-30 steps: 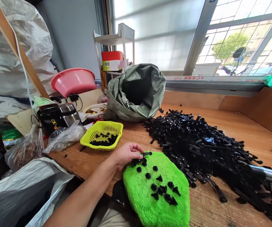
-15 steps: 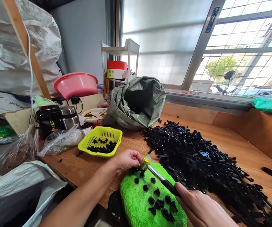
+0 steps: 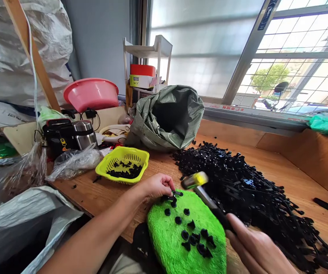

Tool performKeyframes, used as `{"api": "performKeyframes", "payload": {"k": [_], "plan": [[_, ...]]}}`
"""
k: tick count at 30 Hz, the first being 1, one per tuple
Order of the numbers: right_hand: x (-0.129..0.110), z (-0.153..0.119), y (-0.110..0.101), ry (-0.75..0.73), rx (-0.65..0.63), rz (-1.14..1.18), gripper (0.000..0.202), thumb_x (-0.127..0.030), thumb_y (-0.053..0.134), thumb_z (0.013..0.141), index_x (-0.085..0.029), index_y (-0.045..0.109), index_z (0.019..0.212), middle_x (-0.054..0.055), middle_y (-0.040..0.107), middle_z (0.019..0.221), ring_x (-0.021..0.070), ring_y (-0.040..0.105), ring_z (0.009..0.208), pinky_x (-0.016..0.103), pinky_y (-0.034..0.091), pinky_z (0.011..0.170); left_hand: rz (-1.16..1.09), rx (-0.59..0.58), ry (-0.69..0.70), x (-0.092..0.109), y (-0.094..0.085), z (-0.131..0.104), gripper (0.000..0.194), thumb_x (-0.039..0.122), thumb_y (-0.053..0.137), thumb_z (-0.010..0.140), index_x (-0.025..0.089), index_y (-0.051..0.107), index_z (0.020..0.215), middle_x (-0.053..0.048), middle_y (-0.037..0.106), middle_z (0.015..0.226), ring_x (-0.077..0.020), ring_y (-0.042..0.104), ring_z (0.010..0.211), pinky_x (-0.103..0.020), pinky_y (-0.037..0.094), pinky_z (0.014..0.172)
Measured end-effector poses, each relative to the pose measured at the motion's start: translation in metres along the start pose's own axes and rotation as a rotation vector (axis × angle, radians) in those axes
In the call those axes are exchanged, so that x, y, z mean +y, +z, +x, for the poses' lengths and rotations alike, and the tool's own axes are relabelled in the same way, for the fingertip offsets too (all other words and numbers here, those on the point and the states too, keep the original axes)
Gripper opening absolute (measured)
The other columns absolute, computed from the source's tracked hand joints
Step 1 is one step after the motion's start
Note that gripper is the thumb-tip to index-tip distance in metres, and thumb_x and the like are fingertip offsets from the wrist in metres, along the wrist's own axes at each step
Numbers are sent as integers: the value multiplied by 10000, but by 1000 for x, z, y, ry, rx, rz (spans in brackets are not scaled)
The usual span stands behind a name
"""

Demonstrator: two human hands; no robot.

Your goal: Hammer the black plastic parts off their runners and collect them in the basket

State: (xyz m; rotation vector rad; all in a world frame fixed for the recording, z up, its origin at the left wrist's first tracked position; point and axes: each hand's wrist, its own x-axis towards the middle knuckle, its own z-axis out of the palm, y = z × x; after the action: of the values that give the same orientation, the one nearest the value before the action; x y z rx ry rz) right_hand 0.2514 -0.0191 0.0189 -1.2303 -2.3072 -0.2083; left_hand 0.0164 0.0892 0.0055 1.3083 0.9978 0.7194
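My left hand (image 3: pixel 160 186) is pinched closed on a small black plastic part (image 3: pixel 177 193) at the far edge of a fuzzy green pad (image 3: pixel 169 239). A hammer (image 3: pixel 206 196) with a black grip, metal shaft and yellow-ended head is wrapped in my right hand (image 3: pixel 253 243). Its head, blurred by motion, hangs above the table to the right of my left fingers, apart from the part. Several black round-headed plugs (image 3: pixel 192 239) lie scattered on the pad, some upright and some on their sides.
A large heap of black plastic parts (image 3: pixel 232 186) spreads to the right. A yellow basket (image 3: pixel 102 167) holding small black pieces stands left, before an open green woven sack (image 3: pixel 143 133). Behind are a steel flask (image 3: pixel 84 139) and a pink basin (image 3: pixel 92 93).
The hammer has swung up and right, away from my left fingers, uncovering the black part there. My left hand still grips at the pad's far edge. The view has shifted slightly.
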Motion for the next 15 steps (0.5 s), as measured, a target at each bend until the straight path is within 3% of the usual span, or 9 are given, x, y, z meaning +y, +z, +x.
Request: {"api": "performKeyframes", "payload": {"k": [3,9,15], "plan": [[1,-2,9,25,-23,-20,337,-416,293,913,-262,589,869,32,630,666,209,601,553,238,445,433,6,3,-2,0,0,-1,120,36,536,473,133,539,544,59,495,459,-60,410,465,-179,259,459],[2,-4,17,219,-77,-137,249,-389,374,866,-255,584,868,21,565,566,226,572,520,266,424,441,-2,-4,-5,-6,-1,0,113,71,547,476,135,542,570,67,472,453,-54,387,445,-183,235,450],[5,-5,19,90,-179,-129,266,-269,306,860,-225,565,819,26,576,582,213,580,514,256,396,421,-24,7,-1,-7,-1,0,101,72,557,486,134,536,563,71,467,448,-50,391,450,-175,239,452]]}}
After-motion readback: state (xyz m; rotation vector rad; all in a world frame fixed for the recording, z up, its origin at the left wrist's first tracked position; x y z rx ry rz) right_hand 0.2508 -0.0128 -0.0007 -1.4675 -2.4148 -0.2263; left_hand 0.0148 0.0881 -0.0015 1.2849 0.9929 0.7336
